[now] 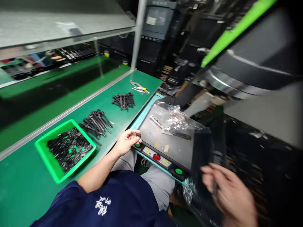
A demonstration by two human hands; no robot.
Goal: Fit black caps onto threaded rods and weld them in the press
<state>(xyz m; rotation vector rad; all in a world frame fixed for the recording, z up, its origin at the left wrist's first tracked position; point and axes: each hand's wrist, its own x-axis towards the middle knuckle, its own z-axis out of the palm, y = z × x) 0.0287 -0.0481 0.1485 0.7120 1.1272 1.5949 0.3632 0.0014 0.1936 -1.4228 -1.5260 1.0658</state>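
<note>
My left hand (125, 142) pinches a small black round part (138, 135) between thumb and fingertips, above the left end of the press's control panel. On the right, my right hand (229, 190), smeared by motion, is closed round a dark bolt-like rod (215, 186). Its outline is blurred against the dark background. A bright green bin (50, 160) full of small black round parts (68, 148) stands on the green bench to the left. Beside it lie a pile of black threaded bolts (97, 123) and a smaller pile of black bolts (124, 101).
Before me is a grey machine plate (149, 132) with a red button (156, 157) and a green button (179, 171). Clear plastic film (177, 118) lies on it. Pliers (140, 88) rest on the bench (146, 77). A large machine head (255, 66) overhangs the right side.
</note>
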